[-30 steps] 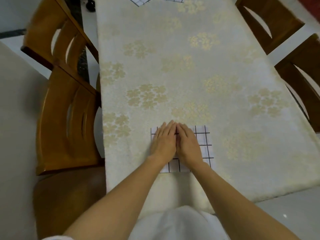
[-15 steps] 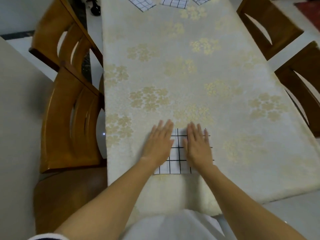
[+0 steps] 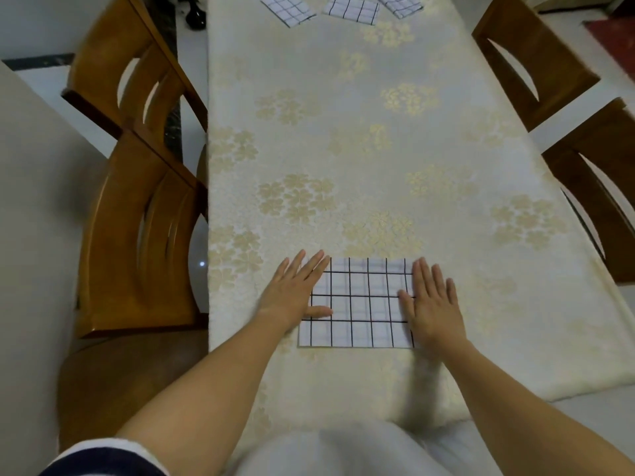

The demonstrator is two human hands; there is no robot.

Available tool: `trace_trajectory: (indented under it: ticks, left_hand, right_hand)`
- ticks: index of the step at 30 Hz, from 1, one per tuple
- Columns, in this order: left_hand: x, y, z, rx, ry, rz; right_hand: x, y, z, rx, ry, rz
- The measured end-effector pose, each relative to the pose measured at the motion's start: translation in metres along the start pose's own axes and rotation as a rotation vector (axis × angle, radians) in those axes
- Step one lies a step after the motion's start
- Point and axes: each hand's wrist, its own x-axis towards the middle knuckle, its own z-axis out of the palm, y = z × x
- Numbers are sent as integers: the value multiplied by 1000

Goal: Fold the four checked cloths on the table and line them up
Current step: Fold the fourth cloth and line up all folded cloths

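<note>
Fingers [image 3: 309, 269] straight and spread, the left hand [image 3: 292, 293] and right hand [image 3: 434, 310] press flat the ends of one folded cloth [image 3: 364, 304] at the worktop's [image 3: 343, 132] near edge — three more cloths [image 3: 351, 9] lie far off, seemingly folded, not yet lined up.

Counts by kind.

Cloths, four: lower-centre cloth [image 3: 360, 304]; three along the top edge of the frame, namely top-left cloth [image 3: 287, 8], top-middle cloth [image 3: 352, 8] and top-right cloth [image 3: 398, 5].

Hands, two: left hand [image 3: 292, 293] and right hand [image 3: 434, 304], both at lower centre.

Chairs, four: two on the left side, upper-left chair [image 3: 113, 73] and lower-left chair [image 3: 127, 242]; two on the right side, upper-right chair [image 3: 536, 53] and right-edge chair [image 3: 598, 173].

Tablecloth [image 3: 343, 115], one, down the centre.
</note>
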Motion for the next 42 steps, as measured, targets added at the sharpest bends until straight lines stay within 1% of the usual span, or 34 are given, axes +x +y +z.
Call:
trace_trajectory:
  ticks: [8, 10, 12, 14, 15, 17, 20, 23, 25, 27, 29, 31, 33, 36, 37, 40, 42]
  left_hand:
    - [-3, 6, -6, -52, -16, -25]
    - [-3, 9, -9, -83, 5, -40]
    - [-6, 14, -13, -96, 92, -46]
    - [-9, 24, -16, -108, 180, 36]
    - [-11, 32, -17, -153, 183, 92]
    - [-10, 45, -16, -222, 108, 129]
    - [-3, 54, -12, -197, -53, 37]
    - [5, 56, -15, -204, -134, -26]
    - [10, 63, -22, -173, -173, -65]
    - [15, 74, -30, -117, -215, -114]
    - [19, 84, -36, -71, -250, -163]
    - [22, 89, -39, -71, -286, -199]
    - [22, 90, -40, -92, -312, -217]
    - [22, 92, -38, -99, -339, -233]
    - [22, 92, -37, -97, -350, -236]
    - [23, 92, -36, -112, -363, -248]
    - [24, 91, -36, -127, -375, -251]
  right_hand:
    - [5, -3, -2, 49, -44, 31]
    - [10, -7, -9, 169, 24, 52]
    - [9, -15, -17, 360, 137, 158]
    - [2, -26, -22, 492, 172, 269]
    - [-3, -32, -23, 529, 172, 302]
    - [-11, -40, -22, 589, 171, 342]
    - [-14, -47, -30, 729, 156, 454]
    - [-8, -43, -38, 927, 72, 604]
    - [-4, -39, -40, 971, 18, 646]
    - [-4, -37, -41, 982, -38, 633]
    - [-7, -37, -38, 991, -76, 576]
    - [-11, -38, -35, 993, -77, 528]
    - [-13, -40, -31, 936, -72, 483]
    - [-19, -48, -27, 683, -43, 372]
    - [-21, -49, -26, 641, -30, 347]
    - [-29, -53, -31, 628, 39, 301]
    - [-33, -58, -36, 684, 66, 279]
